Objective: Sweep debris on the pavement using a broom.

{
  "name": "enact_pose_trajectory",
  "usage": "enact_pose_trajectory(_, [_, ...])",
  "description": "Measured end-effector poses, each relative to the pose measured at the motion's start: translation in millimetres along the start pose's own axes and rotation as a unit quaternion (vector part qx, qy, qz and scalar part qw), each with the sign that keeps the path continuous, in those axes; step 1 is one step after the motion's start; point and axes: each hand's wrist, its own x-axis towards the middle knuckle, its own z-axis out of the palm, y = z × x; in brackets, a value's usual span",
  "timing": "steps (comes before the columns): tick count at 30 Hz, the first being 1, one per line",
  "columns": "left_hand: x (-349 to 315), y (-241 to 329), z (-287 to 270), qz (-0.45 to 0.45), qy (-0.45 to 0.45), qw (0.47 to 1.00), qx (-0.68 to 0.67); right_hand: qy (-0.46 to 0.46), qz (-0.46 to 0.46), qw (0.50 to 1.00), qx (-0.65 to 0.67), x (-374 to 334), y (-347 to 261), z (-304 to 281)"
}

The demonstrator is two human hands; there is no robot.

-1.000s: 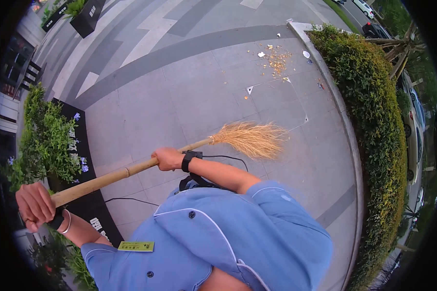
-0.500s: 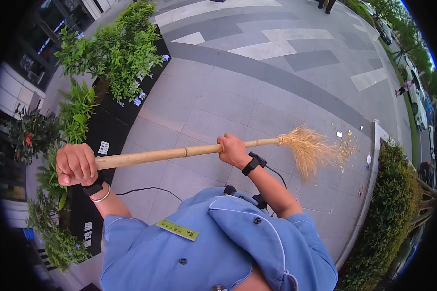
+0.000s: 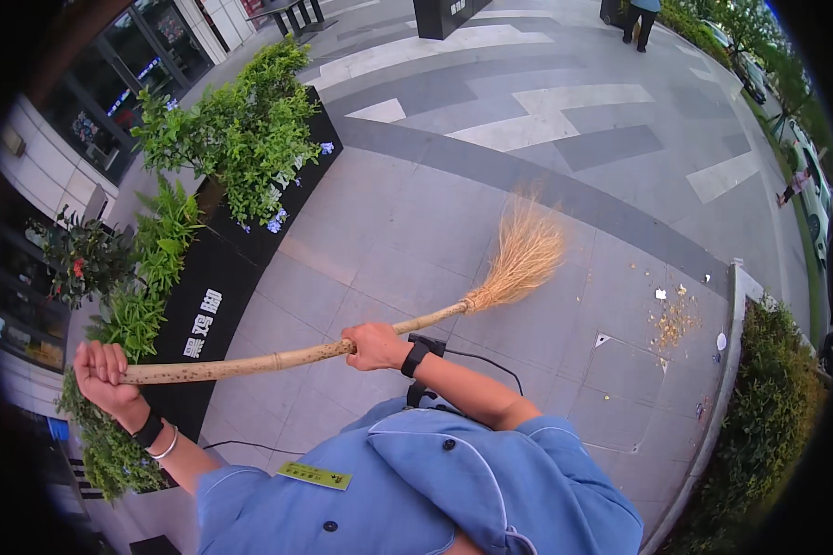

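Note:
A broom [image 3: 236, 368] with a bamboo handle slants across the view from lower left to upper right. My left hand [image 3: 109, 377] is closed round the handle's end beside the planter. Farther along the shaft, my right hand [image 3: 378, 347] also grips it, closed. The broom's straw bristles [image 3: 520, 257] fan out over the grey paving, pointing away from me. To the right of the bristles lies a patch of dry yellowish debris [image 3: 676, 322] with white scraps around it, apart from the broom.
A long black planter [image 3: 215, 305] with leafy shrubs and blue flowers runs along the left. At right a low stone curb [image 3: 724, 370] borders a hedge [image 3: 768, 407]. A person in a blue top [image 3: 642, 20] is at the far end of the pavement; cars are parked at far right.
The broom's bristles have swung left and away from the debris. Both my hands have shifted left and down with the handle, and the view has tilted up somewhat.

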Motion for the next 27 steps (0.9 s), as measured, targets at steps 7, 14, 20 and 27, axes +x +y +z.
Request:
enact_pose_trajectory(7, [-164.2,-148.3,125.2,-0.154,-0.002,0.984,-0.089,-0.127,0.229,0.964,-0.041,-188.7,158.0,-27.5])
enact_pose_trajectory(14, [-255.7,-224.5,179.0,-0.367,0.087,0.911,-0.164,-0.061,0.354,0.92,-0.155,-326.1,213.3,-124.0])
enact_pose_trajectory(20, [-221.4,-169.4,244.5,-0.184,-0.218,0.915,-0.284,0.175,0.341,0.898,-0.217,-358.2,164.3,-162.8])
enact_pose_trajectory(27, [-214.6,-219.0,350.2,-0.214,-0.444,0.772,-0.402,0.44,0.385,0.783,-0.214,-429.6,155.3,-154.2])
